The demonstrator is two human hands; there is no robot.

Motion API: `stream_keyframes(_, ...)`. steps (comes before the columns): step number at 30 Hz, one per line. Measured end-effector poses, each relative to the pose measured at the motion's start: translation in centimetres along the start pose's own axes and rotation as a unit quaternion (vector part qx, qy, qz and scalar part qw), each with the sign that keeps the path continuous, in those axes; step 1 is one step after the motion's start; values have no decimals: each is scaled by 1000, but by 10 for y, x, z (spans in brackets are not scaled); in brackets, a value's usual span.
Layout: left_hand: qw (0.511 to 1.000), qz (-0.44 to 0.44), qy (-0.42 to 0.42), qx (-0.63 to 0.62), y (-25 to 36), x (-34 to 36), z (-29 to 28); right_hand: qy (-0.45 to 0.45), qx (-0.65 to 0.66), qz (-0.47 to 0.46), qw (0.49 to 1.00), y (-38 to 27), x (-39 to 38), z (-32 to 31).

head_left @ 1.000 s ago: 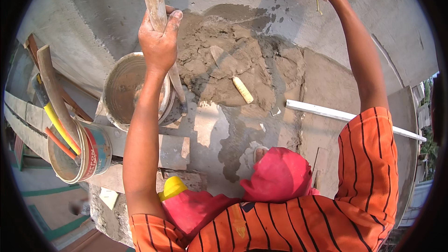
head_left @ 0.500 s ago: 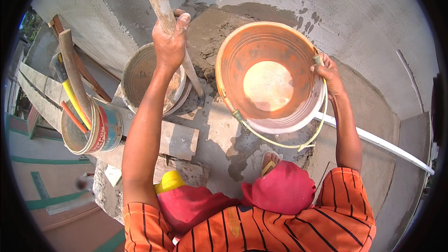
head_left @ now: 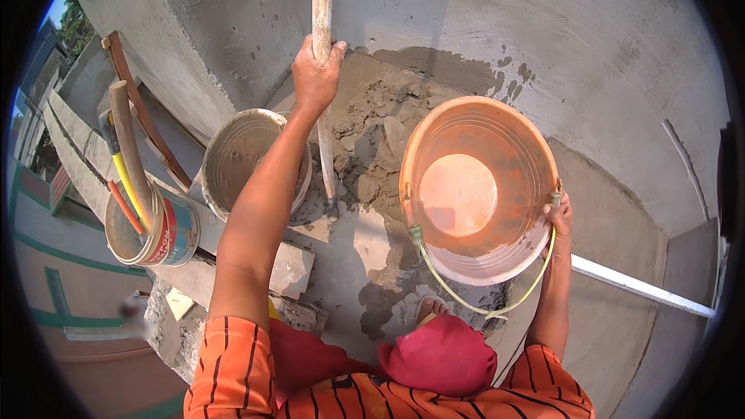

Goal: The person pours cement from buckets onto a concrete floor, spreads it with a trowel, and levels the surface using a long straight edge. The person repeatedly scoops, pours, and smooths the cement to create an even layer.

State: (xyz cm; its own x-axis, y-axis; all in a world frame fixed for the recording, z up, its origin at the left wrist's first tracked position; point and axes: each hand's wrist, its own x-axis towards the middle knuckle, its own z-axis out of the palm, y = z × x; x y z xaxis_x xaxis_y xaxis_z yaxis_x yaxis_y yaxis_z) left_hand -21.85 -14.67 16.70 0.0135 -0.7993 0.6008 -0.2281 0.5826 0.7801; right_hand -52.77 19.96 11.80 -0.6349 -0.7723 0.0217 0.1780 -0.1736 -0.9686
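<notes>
My left hand (head_left: 314,84) is closed around a long, mortar-stained pole (head_left: 323,0). Its lower end stands on the ground, and its upper end runs out of view, so any tool head up there is hidden. My right hand (head_left: 560,219) grips the right rim of an orange bucket (head_left: 497,136), near where its pale rope handle (head_left: 535,289) is tied. The bucket is tilted so I look into it; a thin residue coats its walls. Beyond the pole lies a heap of wet grey mortar (head_left: 380,136), left of the orange bucket.
A mortar-crusted bucket (head_left: 233,174) stands behind my left forearm. Farther left, a paint pail (head_left: 177,229) holds several handled tools. Rough blocks (head_left: 291,268) lie near it. A white strip (head_left: 636,283) extends rightward, and a plastered wall (head_left: 590,39) curves around the far side.
The orange bucket, with my right hand on it, has shifted nearer and slightly right in view. The pole has swung more upright, and my left hand has moved right. More of the mortar heap shows.
</notes>
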Motion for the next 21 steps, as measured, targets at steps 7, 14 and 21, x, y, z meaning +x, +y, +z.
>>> stream_keyframes(7, 997, -25, -62, 50, -15, 8, 43, 52, 1, -29, 998, 13, -24, -33)
stream_keyframes(14, 946, 42, -222, 231, -34, 2, -51, 35, -5, 24, 999, 47, -35, -52)
stream_keyframes(21, 838, -458, -65, 290, -190, -46, -341, -6, 71, 61, 996, 58, -31, -14)
